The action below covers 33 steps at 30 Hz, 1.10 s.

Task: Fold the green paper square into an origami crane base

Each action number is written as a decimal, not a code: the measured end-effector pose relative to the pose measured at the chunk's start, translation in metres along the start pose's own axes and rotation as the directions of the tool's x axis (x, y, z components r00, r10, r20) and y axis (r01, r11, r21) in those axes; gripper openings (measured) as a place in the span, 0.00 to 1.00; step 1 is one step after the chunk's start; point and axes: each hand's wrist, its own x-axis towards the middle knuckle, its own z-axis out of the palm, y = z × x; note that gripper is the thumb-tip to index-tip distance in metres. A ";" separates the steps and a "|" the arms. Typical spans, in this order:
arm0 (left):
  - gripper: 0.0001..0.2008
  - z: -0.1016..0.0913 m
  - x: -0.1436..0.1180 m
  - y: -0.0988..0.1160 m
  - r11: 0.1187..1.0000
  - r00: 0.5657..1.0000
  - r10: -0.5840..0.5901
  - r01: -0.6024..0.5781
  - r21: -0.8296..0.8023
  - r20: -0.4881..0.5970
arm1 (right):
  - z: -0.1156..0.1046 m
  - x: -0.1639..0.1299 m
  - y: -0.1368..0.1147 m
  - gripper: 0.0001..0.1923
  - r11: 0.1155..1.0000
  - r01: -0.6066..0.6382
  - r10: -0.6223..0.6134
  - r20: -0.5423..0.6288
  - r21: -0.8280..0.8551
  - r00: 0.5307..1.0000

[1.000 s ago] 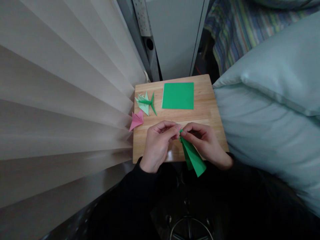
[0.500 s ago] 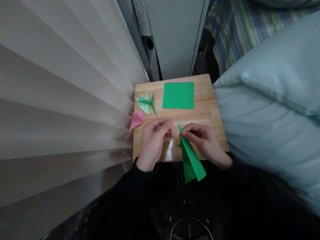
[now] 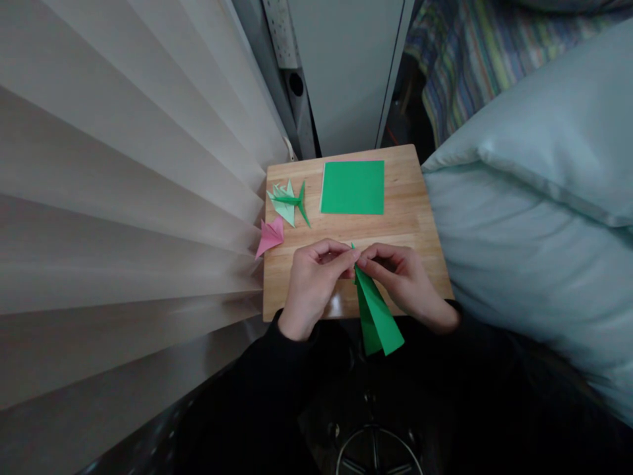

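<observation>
A folded sheet of green origami paper (image 3: 376, 310) hangs at a slant over the front edge of the small wooden table, its wide end toward me. My right hand (image 3: 401, 277) pinches it near its narrow top between thumb and forefinger. Against the same narrow end, my left hand (image 3: 321, 274) has its thumb and fingers closed on the paper. A thin green tip pokes out above the fingertips, and the rest of that end is hidden by them.
A stack of green square paper (image 3: 353, 188) lies toward the back of the wooden table (image 3: 403, 227). Folded pale green and dark green pieces (image 3: 289, 202) and a pink folded piece (image 3: 270, 236) sit at the left. A pleated curtain (image 3: 148, 198) borders the left, pale bedding (image 3: 534, 191) the right.
My left hand has moved right and taken hold of the paper's narrow end beside the right hand. The paper's two flaps have drawn slightly closer together.
</observation>
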 end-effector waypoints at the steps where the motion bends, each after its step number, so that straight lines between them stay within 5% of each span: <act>1: 0.11 0.000 0.000 0.000 1.000 1.000 -0.014 0.014 -0.014 -0.006 | 0.000 0.000 0.000 0.11 1.000 0.001 -0.001 0.003 0.000 1.000; 13: 0.08 0.002 -0.001 -0.005 0.998 0.999 -0.031 0.030 -0.047 -0.024 | 0.003 0.002 -0.002 0.11 0.999 -0.043 0.042 0.030 0.028 0.999; 21: 0.09 -0.004 0.006 -0.004 0.997 0.989 0.062 -0.069 -0.043 -0.134 | 0.003 0.001 -0.002 0.11 0.996 -0.086 0.086 0.016 -0.029 0.996; 28: 0.12 -0.008 0.006 -0.003 0.995 0.995 -0.012 0.001 0.104 0.101 | 0.001 0.002 0.000 0.12 0.994 -0.106 0.106 -0.006 0.004 0.994; 33: 0.09 -0.013 0.009 -0.007 0.988 0.997 0.066 -0.071 0.134 0.041 | 0.001 0.003 -0.005 0.16 0.981 -0.192 0.193 0.049 -0.015 0.980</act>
